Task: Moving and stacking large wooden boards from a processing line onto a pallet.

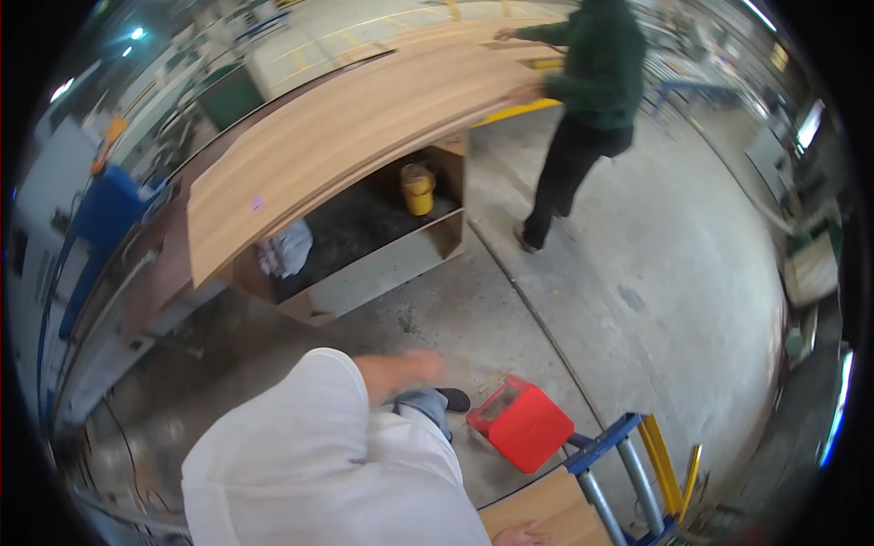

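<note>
Fingers (526,535) on board (546,511), cut off.

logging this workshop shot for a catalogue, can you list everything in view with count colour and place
wooden boards: a stack, count unclear, light brown, on the bench at upper left
open cabinet: one, brown, under the boards
bucket: one, yellow, inside the cabinet
cloth bundle: one, pale, cabinet's left end
co-worker: one, dark green top and black trousers, at the boards' far end, both hands on them
stool: one, red, on the floor at lower centre
trolley: one, blue and yellow frame, lower right
wood panel: one, light brown, bottom edge
left hand: blurred, empty, above the floor
right hand: resting on the wood panel
</note>
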Action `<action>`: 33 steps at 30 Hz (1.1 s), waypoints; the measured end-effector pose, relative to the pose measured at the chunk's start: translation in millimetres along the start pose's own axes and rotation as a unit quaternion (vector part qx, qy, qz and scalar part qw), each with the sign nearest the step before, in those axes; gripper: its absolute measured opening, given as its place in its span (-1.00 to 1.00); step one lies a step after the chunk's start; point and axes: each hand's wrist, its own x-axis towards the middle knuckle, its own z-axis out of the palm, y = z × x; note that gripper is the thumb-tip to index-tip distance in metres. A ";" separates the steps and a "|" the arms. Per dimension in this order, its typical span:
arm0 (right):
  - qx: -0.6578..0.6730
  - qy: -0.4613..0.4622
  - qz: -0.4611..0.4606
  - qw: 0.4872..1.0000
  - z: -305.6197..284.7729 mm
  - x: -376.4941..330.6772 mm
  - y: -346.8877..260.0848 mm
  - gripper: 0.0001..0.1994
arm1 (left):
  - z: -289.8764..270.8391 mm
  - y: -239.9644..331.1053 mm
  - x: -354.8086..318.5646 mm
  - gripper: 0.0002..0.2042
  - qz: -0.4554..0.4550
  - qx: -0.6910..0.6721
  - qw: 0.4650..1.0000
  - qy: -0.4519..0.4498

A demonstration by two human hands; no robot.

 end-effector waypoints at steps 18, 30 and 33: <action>0.142 -0.022 -0.092 0.985 -0.4 -3.1 -15.3 -0.45 | 79.5 -261.6 -258.5 -0.33 -0.212 -0.762 0.216 0.572; 0.516 -0.440 -0.049 0.733 -56.8 57.4 -205.3 -0.42 | -28.6 -353.8 -307.2 -0.34 0.042 -0.736 -0.064 0.672; 0.583 -0.544 -0.024 0.603 -89.2 61.2 -270.1 -0.43 | -30.2 -363.1 -301.2 -0.48 -0.010 -0.746 -0.084 0.661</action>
